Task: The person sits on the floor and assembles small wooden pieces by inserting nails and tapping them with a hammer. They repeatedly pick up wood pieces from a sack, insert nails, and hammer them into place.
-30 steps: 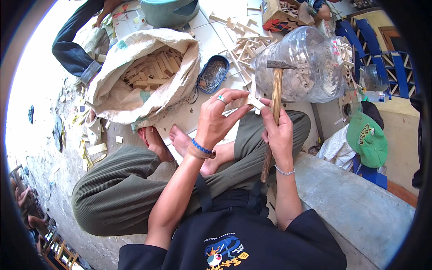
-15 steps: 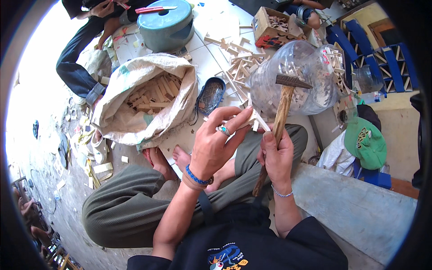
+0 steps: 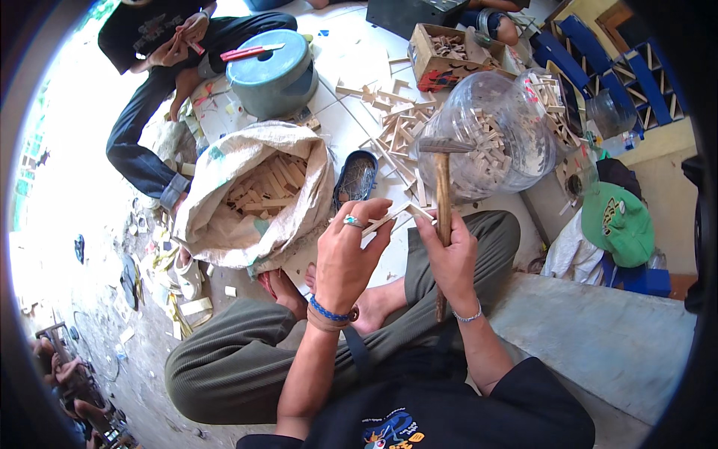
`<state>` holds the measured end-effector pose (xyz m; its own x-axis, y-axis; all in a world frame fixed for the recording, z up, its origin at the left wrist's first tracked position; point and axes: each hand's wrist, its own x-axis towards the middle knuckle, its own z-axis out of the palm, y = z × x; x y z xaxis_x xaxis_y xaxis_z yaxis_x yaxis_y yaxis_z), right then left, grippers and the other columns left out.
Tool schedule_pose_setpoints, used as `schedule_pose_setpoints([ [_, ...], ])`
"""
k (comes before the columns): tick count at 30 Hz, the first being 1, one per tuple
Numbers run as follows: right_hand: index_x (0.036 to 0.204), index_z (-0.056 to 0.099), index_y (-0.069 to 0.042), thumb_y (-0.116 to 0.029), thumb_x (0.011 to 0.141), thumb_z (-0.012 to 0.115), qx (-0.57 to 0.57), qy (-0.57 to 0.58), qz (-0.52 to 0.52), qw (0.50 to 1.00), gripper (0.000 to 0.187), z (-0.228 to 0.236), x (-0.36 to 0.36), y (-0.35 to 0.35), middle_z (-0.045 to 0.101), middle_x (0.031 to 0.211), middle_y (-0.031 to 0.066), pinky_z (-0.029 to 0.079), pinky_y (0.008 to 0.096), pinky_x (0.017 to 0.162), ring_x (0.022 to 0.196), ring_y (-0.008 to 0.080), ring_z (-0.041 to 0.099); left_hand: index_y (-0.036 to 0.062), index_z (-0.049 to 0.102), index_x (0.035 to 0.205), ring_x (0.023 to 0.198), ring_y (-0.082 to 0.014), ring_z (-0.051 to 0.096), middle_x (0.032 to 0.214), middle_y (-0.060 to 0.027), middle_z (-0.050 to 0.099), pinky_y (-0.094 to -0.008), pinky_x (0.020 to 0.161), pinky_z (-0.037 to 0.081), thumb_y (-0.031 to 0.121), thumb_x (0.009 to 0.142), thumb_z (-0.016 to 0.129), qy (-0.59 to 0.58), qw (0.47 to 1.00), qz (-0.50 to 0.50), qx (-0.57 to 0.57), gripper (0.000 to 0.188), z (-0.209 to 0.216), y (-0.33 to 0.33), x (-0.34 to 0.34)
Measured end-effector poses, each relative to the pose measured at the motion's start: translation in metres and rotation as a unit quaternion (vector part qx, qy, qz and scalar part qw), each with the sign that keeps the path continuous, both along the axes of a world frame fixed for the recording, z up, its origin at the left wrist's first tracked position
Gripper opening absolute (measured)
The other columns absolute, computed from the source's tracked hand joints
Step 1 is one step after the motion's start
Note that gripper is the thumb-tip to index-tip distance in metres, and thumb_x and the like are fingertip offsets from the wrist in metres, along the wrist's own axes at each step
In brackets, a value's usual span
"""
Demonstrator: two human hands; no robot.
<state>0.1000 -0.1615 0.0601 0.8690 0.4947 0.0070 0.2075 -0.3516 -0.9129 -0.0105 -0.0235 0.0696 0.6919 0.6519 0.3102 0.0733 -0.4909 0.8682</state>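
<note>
Over my lap, my left hand (image 3: pixel 345 254) pinches a pale thin wooden strip (image 3: pixel 387 218) between thumb and fingers. My right hand (image 3: pixel 453 258) is closed round the wooden handle of a hammer (image 3: pixel 443 187), which stands nearly upright with its metal head at the top. Thumb and fingers of that same hand also grip a second small wooden strip (image 3: pixel 420 213). The inner ends of the two strips come close together between my hands; whether they are joined I cannot make out. Just beyond my left hand lies a dark blue dish (image 3: pixel 354 179) of thin nails.
A white sack (image 3: pixel 224 150) of wood pieces stands ahead left, with a grey-green stool (image 3: pixel 271 82) bearing a red-handled knife behind it. Wooden frames (image 3: pixel 404 123) and a clear plastic jar (image 3: pixel 479 142) lie ahead. A bench (image 3: pixel 591 337) is at right. Another person sits far left.
The hammer has turned from a tilt to nearly upright, its head moving left. My hands are slightly farther apart, and the strips between them show more plainly. The whole view has shifted a little.
</note>
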Motion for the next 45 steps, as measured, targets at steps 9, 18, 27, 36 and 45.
schedule_pose_setpoints([
  [9,0.117,0.061,-0.002,-0.035,0.102,0.073,-0.1,0.024,0.071,0.992,0.038,-0.034,0.019,-0.026,0.065,0.078,0.0173,0.05,0.0433,0.066,0.073,0.0355,0.063,0.0039,0.07,0.122,0.09,-0.0187,0.077,0.103,-0.0124,0.078,-0.0316,0.078,0.061,0.004,0.097,0.073,0.034,0.99,0.05,-0.127,0.026,-0.046,0.017,-0.017],
  [18,0.107,0.06,0.0,-0.034,0.105,0.066,-0.259,0.008,0.042,0.965,0.034,-0.056,-0.038,-0.155,0.067,0.085,0.0246,0.051,0.051,0.07,0.082,0.048,0.067,0.005,0.069,0.131,0.085,-0.0217,0.074,0.109,-0.0121,0.075,-0.034,0.079,0.059,0.005,0.097,0.07,0.116,0.983,0.081,-0.114,0.034,-0.151,0.002,-0.021],
  [27,0.123,0.056,-0.002,-0.036,0.1,0.072,-0.334,-0.17,0.038,0.926,0.043,-0.06,-0.058,-0.183,0.06,0.106,0.0188,0.051,0.0476,0.082,0.099,0.0395,0.064,0.0063,0.071,0.125,0.084,-0.0283,0.074,0.108,-0.0161,0.072,-0.0393,0.076,0.058,0.01,0.092,0.079,0.156,0.987,0.029,0.0,0.034,-0.169,0.001,-0.016],
  [36,0.114,0.066,-0.001,-0.013,0.099,0.072,-0.115,-0.212,0.068,0.968,0.02,-0.042,0.017,-0.03,0.061,0.093,0.0132,0.051,0.0421,0.08,0.086,0.0306,0.063,0.0061,0.073,0.116,0.085,-0.0258,0.076,0.106,-0.013,0.072,-0.0371,0.075,0.061,0.016,0.09,0.082,0.125,0.987,0.014,-0.097,0.029,-0.177,-0.003,-0.015],
  [45,0.122,0.068,-0.006,-0.018,0.101,0.066,-0.026,-0.184,0.447,0.875,0.025,-0.075,-0.015,0.187,0.069,0.108,0.018,0.056,0.0465,0.083,0.095,0.0388,0.069,0.0013,0.071,0.1,0.1,-0.0415,0.068,0.107,-0.0189,0.07,-0.0513,0.086,0.055,0.018,0.088,0.078,0.096,0.991,0.028,-0.09,0.022,-0.198,-0.012,-0.007],
])
